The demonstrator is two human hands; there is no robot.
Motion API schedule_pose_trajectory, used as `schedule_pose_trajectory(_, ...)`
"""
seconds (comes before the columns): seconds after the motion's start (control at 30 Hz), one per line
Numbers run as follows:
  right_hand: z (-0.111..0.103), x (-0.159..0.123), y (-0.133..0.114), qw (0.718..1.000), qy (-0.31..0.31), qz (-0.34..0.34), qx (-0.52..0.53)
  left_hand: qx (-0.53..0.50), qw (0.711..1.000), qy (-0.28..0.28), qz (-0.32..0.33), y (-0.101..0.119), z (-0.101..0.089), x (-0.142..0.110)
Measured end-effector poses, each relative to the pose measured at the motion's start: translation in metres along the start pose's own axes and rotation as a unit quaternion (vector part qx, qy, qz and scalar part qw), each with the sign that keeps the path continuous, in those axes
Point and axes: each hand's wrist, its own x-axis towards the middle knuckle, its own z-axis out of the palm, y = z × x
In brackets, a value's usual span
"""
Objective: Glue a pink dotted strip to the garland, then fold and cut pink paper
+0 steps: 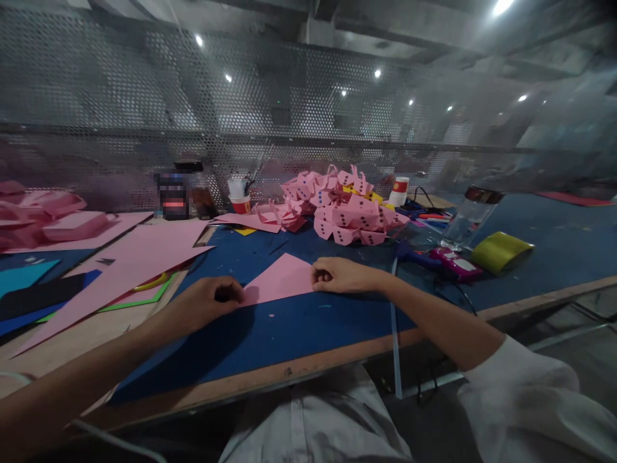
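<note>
A pink sheet of paper (pixel 282 281), pointed at its far side, lies on the blue table top in front of me. At its left corner my left hand (pixel 224 296) pinches the edge between curled fingers. My right hand (pixel 337 275) grips the opposite edge, fingers bent and pressed together. Beyond the sheet stands a heap of folded pink paper pieces (pixel 354 215) marked with dark dots. To the right of my right hand lies a glue gun (pixel 446 260), purple and magenta, with a clear glue stick (pixel 395 334) hanging over the table edge.
Pink sheets (pixel 130 263) and coloured papers (pixel 45 296) cover the left side, with pink folded boxes (pixel 72 215) behind. A glass jar (pixel 470 218), a yellow tape roll (pixel 501 252) and paper cups (pixel 399 191) stand right and back. A perforated metal screen (pixel 270 109) closes the far side.
</note>
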Motion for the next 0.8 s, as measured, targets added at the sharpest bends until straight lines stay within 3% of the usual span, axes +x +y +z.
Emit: schedule_pose_trajectory(0.8, 0.000, -0.001, -0.002, 1.000, -0.004, 0.010, 0.001, 0.010, 0.999, 0.031, -0.008, -0.021, -0.012, -0.007)
